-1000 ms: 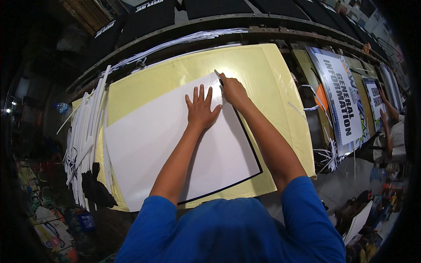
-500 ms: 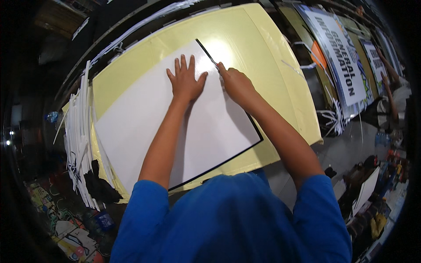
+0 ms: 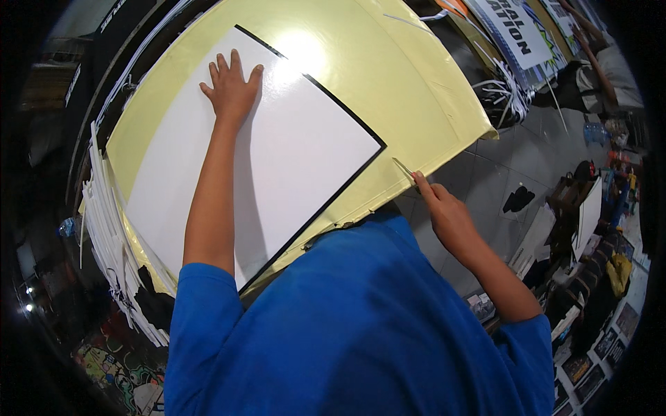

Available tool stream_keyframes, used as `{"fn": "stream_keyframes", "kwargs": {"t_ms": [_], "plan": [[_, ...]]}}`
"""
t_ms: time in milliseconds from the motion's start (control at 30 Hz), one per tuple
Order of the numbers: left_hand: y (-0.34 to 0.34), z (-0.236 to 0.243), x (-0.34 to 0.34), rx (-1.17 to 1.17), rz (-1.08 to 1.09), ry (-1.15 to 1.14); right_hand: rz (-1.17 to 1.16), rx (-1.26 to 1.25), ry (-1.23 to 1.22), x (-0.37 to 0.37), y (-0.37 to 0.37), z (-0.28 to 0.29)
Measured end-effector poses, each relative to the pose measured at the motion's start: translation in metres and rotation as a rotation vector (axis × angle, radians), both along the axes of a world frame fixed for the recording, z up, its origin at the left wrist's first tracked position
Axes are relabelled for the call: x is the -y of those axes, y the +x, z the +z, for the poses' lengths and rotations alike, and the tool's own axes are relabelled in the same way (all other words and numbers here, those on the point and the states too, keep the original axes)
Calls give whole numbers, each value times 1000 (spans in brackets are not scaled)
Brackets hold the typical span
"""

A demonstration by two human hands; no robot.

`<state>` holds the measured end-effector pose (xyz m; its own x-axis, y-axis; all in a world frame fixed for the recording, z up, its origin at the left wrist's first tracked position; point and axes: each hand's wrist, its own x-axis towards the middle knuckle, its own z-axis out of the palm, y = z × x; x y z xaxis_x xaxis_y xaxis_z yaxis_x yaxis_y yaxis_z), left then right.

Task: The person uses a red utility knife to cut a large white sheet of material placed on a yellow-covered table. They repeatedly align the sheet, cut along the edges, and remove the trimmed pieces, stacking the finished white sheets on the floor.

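A large white board [image 3: 305, 149] with black strips along its right-hand and near edges lies flat across a yellow-covered table [image 3: 416, 83]. Near its far end my left hand [image 3: 234, 87] presses down flat, fingers spread, holding nothing. My right hand [image 3: 447, 215] is closed around a thin knife [image 3: 404, 168], its handle hidden in the fingers and its blade pointing up and left. The blade is off the board, over the table's near right edge, a short way from the board's right corner.
Long white strips [image 3: 111, 236] are bundled along the table's left side. Beyond its right side are printed signs [image 3: 510, 31] and white ties [image 3: 510, 93]. Another person's arm [image 3: 593, 59] shows at far right. Tools and boards [image 3: 586, 215] clutter the right floor.
My right hand has left the board's far right edge with the knife, swinging nearer and to the right. My left hand stays flat on the board while the view has shifted.
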<state>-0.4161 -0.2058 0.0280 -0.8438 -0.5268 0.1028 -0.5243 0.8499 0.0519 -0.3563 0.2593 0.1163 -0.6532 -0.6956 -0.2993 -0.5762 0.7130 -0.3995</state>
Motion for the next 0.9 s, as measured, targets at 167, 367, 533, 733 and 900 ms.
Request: {"fn": "stream_keyframes", "kwargs": {"t_ms": [167, 367, 533, 733, 900], "plan": [[1, -5, 1, -35, 0, -4, -131, -50, -202, -13, 0, 4], [2, 8, -4, -10, 18, 55, -135, -39, -363, 119, -72, 1], [2, 17, -9, -22, 12, 90, 4, -108, -423, 281, -161, -39], [3, 18, -7, 9, 28, 118, 30, -158, -371, 383, -196, -47], [7, 6, -4, -78, 21, 114, 94, -204, -411, 403, -197, -47]]}}
